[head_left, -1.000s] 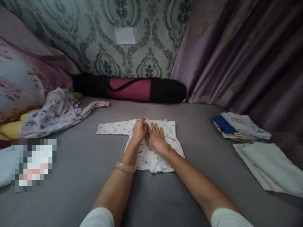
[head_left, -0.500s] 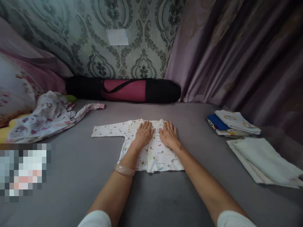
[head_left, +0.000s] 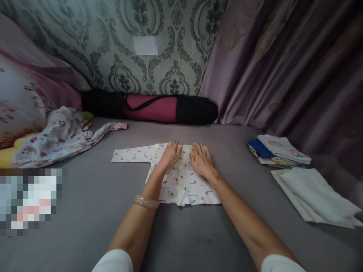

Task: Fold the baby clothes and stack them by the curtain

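A small white baby shirt (head_left: 184, 185) with a tiny coloured print lies flat on the grey bed sheet (head_left: 93, 204). Its left sleeve stretches out to the left, while the right sleeve is folded in over the body. My left hand (head_left: 171, 155) rests open on the upper middle of the shirt, fingers flat and pointing away. My right hand (head_left: 202, 160) lies open beside it on the shirt's upper right, palm down. A pale bangle (head_left: 146, 201) sits on my left wrist.
A crumpled floral garment (head_left: 61, 138) lies at the left by pillows. A pink and black roll bag (head_left: 150, 108) lies along the wall. Folded clothes (head_left: 279, 151) and a folded white cloth (head_left: 314, 194) sit at the right by the curtain.
My hands, first close together at the shirt's collar, have spread apart and now lie flat side by side on it. The shirt's right side looks flatter.
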Tool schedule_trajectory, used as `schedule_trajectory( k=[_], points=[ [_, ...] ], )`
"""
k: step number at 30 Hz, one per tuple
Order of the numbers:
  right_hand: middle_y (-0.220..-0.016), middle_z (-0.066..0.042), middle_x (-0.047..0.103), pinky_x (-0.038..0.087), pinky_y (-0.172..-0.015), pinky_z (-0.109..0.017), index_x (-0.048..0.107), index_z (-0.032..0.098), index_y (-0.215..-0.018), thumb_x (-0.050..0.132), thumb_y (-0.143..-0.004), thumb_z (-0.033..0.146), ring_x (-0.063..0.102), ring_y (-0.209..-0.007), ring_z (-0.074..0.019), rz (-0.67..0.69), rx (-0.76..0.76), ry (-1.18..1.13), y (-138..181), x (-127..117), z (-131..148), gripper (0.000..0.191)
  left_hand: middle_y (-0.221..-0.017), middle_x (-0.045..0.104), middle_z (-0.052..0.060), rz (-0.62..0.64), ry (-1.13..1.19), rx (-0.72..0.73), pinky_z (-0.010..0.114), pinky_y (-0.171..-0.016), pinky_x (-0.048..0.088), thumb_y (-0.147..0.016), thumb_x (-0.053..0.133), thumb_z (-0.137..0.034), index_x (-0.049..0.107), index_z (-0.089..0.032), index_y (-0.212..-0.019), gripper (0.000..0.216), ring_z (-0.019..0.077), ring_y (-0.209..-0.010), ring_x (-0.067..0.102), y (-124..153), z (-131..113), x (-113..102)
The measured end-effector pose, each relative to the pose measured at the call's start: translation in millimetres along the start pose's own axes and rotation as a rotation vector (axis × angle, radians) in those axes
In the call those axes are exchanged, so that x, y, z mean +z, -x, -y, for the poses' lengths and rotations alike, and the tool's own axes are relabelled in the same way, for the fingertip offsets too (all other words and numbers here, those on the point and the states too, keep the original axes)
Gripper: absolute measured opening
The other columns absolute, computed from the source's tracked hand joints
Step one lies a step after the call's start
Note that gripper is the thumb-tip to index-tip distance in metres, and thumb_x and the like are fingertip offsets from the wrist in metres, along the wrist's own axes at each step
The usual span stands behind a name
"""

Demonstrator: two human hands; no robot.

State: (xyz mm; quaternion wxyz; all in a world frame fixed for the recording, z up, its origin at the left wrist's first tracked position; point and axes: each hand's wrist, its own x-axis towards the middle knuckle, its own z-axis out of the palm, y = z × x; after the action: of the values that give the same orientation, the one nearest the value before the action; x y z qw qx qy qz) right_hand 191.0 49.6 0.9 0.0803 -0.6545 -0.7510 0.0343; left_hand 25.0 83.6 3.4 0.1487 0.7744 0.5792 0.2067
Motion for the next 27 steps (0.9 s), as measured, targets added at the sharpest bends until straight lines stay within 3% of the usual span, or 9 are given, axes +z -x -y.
schedule_trajectory(
  k=[4, 9, 13, 21, 27],
  points=[
    [-0.159, -0.013, 0.018, 0.008, -0.117, -0.044, 0.026, 0.012, -0.151, 0.016, -0.099, 0.043, 0.013, -0.146, -0.0255, 0.102, -0.017, -0.036, 0.7, 6.2, 4.1, 0.061, -0.141, 0.05, 0.016, -0.115, 0.187, -0.068, 0.035, -0.107, 0.036, -0.094, 0.041, -0.033, 0.048, -0.01, -0.136, 0.049, 0.0251, -0.13, 0.047, -3.1, 14.3, -30.7],
    [-0.159, -0.012, 0.017, 0.005, -0.117, -0.045, 0.025, 0.013, -0.151, 0.017, -0.099, 0.043, 0.011, -0.146, -0.0256, 0.146, -0.001, -0.002, -3.3, 10.0, 3.7, 0.061, -0.132, 0.058, 0.017, -0.081, 0.231, -0.294, 0.034, -0.099, 0.042, -0.09, 0.048, -0.033, 0.049, -0.011, -0.136, 0.051, 0.0265, -0.118, 0.056, 6.3, 35.3, -52.8],
    [-0.159, -0.013, 0.016, 0.008, -0.116, -0.046, 0.023, 0.013, -0.152, 0.017, -0.098, 0.043, 0.012, -0.146, -0.0266, 0.201, 0.001, 0.003, -6.2, 5.2, 3.3, 0.062, -0.129, 0.06, 0.016, -0.089, 0.225, -0.351, 0.032, -0.097, 0.042, -0.09, 0.048, -0.028, 0.053, -0.01, -0.132, 0.046, 0.0253, -0.117, 0.058, 13.1, 51.9, -64.9],
    [-0.159, -0.011, 0.018, 0.007, -0.117, -0.045, 0.024, 0.014, -0.152, 0.016, -0.099, 0.042, 0.013, -0.146, -0.0251, 0.145, 0.005, 0.065, -4.9, 13.4, 3.3, 0.061, -0.122, 0.062, 0.02, -0.258, 0.019, -0.717, 0.037, -0.096, 0.042, -0.09, 0.048, -0.03, 0.059, -0.012, -0.119, 0.036, 0.0294, -0.118, 0.056, 36.3, 111.8, -93.7],
    [-0.159, -0.012, 0.018, 0.011, -0.116, -0.046, 0.025, 0.014, -0.152, 0.018, -0.098, 0.04, 0.014, -0.146, -0.0256, 0.187, 0.024, 0.075, -11.3, 10.6, 2.6, 0.06, -0.124, 0.056, 0.024, -0.401, -0.097, -0.937, 0.046, -0.093, 0.042, -0.087, 0.049, -0.034, 0.061, -0.013, -0.112, 0.035, 0.0366, -0.121, 0.05, 67.9, 135.9, -100.2]
  ],
)
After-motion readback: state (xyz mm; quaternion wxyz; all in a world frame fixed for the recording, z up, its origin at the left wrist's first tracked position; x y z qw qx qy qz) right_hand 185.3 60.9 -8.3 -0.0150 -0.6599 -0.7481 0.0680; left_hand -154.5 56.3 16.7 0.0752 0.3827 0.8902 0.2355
